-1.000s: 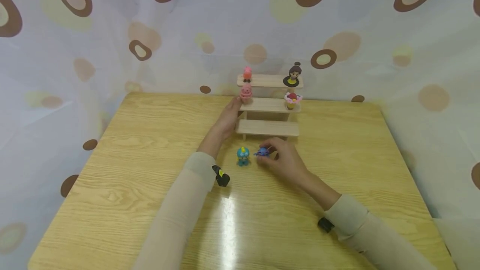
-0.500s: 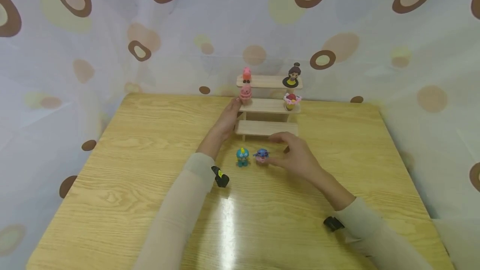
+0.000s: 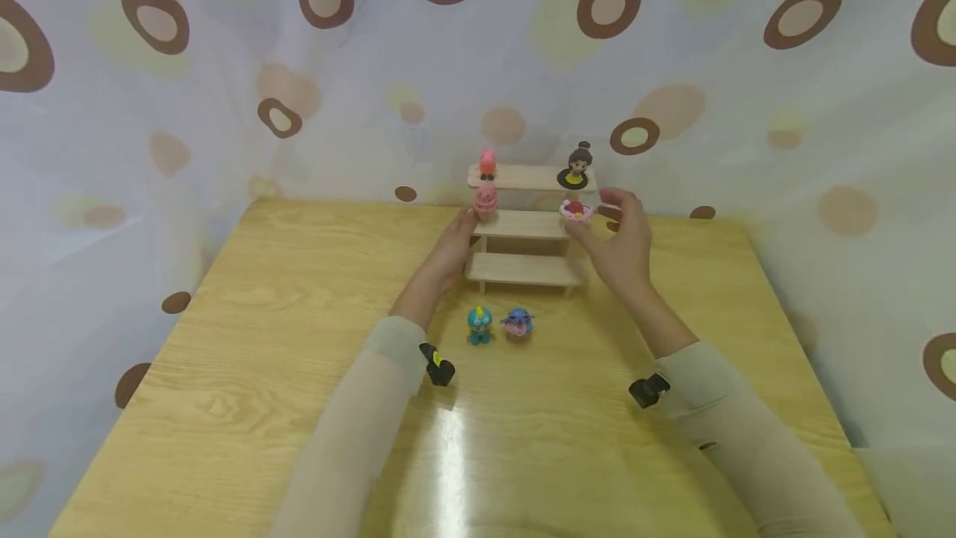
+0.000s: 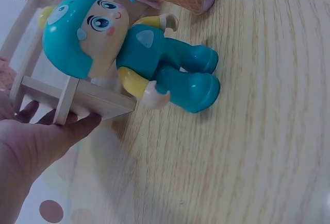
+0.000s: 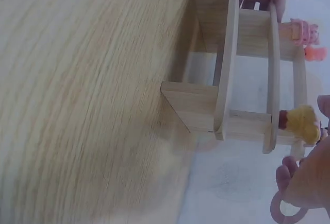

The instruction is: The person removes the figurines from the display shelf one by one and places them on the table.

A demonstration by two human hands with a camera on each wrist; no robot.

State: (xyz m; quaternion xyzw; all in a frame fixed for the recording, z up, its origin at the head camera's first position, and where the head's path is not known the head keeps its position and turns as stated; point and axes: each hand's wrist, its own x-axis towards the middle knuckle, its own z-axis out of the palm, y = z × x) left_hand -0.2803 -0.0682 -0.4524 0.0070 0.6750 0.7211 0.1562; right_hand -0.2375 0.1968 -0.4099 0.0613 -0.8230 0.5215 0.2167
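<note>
A small three-tier wooden display shelf (image 3: 523, 270) stands on the table. My left hand (image 3: 451, 251) grips its left side; in the left wrist view several fingertips (image 4: 88, 126) lie against the shelf's side panel. On the middle tier's right end is a cupcake-like toy (image 3: 576, 211) with a pink rim and red top, its yellow body (image 5: 303, 123) showing in the right wrist view. My right hand (image 3: 623, 243) is around it, thumb close to its front and the other fingers apart from it at the right. Whether the thumb touches it, I cannot tell.
On the table before the shelf stand a teal-suited doll (image 3: 480, 326) and a blue-and-pink toy (image 3: 518, 323) with a cone base. A pink toy (image 3: 486, 199) sits at the middle tier's left; the top tier bears an orange-pink figure (image 3: 488, 164) and a dark-haired doll (image 3: 578, 166).
My right hand has let go of the blue-and-pink toy, which stays beside the teal doll, and has moved up and right to the cupcake toy. My left hand stays on the shelf.
</note>
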